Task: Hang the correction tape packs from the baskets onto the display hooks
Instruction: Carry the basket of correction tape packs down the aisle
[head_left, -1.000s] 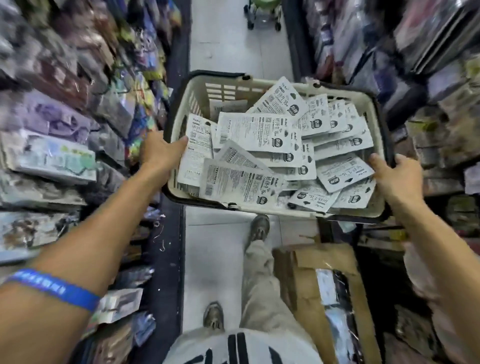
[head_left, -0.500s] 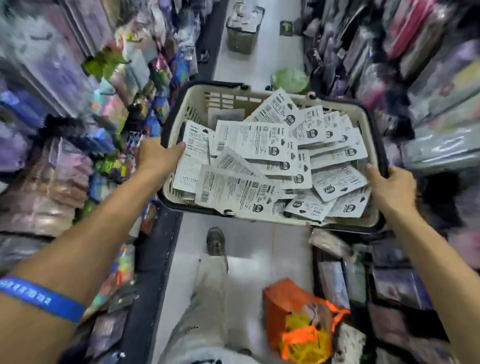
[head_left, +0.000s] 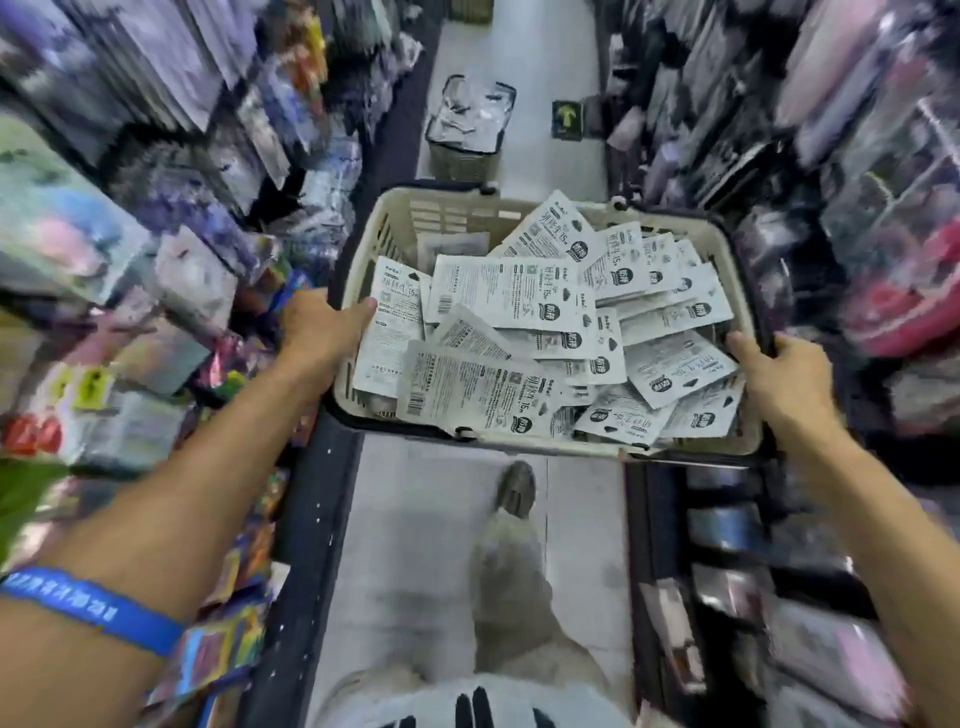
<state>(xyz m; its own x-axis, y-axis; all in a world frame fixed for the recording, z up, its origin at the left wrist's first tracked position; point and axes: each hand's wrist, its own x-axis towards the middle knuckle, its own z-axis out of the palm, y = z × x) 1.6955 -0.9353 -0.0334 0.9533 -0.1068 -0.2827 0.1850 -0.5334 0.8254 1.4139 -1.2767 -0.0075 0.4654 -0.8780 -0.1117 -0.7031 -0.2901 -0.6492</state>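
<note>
- Nearest the camera: blue wristband (head_left: 93, 608) on the left forearm; one foot (head_left: 515, 488) forward on the aisle floor (head_left: 415, 545).
- Left hand (head_left: 317, 332) grips the left rim of the basket (head_left: 358, 405), thumb hooked over the edge and touching a pack inside, fingers hidden under the rim.
- Right hand (head_left: 784, 374) grips the right rim the same way, thumb over the top edge, fingers curled round the outside.
- Basket held level between both hands above the floor, cream with a dark rim.
- Correction tape packs (head_left: 519, 317) fill the basket, a loose overlapping pile, printed backs up, none taken out yet.
- Step, as I judge it: carrying the stock to the display; hanging not yet begun.
- Shelves left (head_left: 130, 234) and right (head_left: 857, 208) are packed with goods but blurred; can't pick out an empty hook.
- Further up the aisle: a second basket (head_left: 467, 130) stands on the floor, contents unclear; a small dark sign with an arrow (head_left: 567, 119) beyond it.
- Next move likely calls for setting the basket down or resting it on a shelf to free one hand, then pinching one pack by its top hole end.
- Packs are thin and slippery, so several could lift together.
</note>
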